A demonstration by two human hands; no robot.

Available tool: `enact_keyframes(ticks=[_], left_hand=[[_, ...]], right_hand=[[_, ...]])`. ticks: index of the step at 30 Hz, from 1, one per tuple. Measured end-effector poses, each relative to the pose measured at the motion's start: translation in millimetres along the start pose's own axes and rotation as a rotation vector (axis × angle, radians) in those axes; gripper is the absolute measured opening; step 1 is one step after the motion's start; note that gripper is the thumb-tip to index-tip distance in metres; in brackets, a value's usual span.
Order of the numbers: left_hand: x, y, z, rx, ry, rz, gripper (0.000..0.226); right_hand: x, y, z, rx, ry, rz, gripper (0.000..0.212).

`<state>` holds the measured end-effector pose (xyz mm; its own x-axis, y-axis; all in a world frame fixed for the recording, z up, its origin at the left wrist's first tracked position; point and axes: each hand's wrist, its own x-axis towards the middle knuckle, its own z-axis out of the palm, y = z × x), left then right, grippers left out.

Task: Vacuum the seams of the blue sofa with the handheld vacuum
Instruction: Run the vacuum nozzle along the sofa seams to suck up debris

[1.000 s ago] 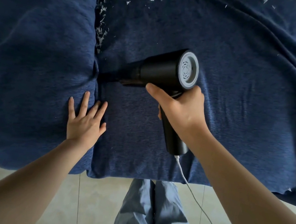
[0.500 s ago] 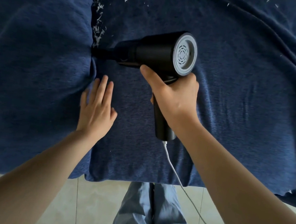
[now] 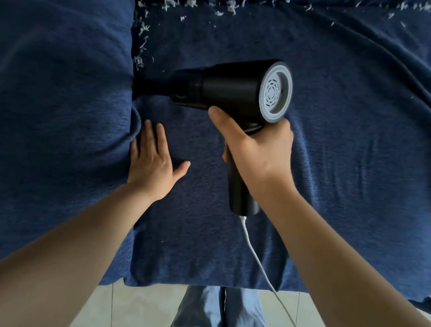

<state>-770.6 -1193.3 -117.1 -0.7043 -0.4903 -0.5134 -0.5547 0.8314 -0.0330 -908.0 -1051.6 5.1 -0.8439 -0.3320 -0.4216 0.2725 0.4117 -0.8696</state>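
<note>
The seam between the two dark blue fabric sofa cushions (image 3: pixel 346 158) is blocked at mid-length by the nozzle of the black handheld vacuum (image 3: pixel 227 88), and just below that by the left hand (image 3: pixel 153 166) laid flat against the crease. Above the nozzle the seam is left open, strewn only with white fluffy scraps (image 3: pixel 142 44). A thin white cord (image 3: pixel 256 262) is trailed across the cushion's front edge.

Pale tiled floor (image 3: pixel 58 304) with thin dark grout lines below.
</note>
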Motion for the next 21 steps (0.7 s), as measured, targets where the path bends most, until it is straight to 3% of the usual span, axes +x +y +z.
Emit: enact_keyframes(ticks=[5,13,21], left_hand=[[4,1,8,-0.08,0.021,0.022,0.103],[6,1,15,-0.12,0.05,0.021,0.104],[6,-1,18,-0.139,0.083,0.01,0.104]], right_hand=[[10,-4,15,0.028,0.052,0.003,0.033],[0,3,11,-0.003,-0.028,0.039,0.036],[25,-12,34,0.056,0.097,0.019,0.032]])
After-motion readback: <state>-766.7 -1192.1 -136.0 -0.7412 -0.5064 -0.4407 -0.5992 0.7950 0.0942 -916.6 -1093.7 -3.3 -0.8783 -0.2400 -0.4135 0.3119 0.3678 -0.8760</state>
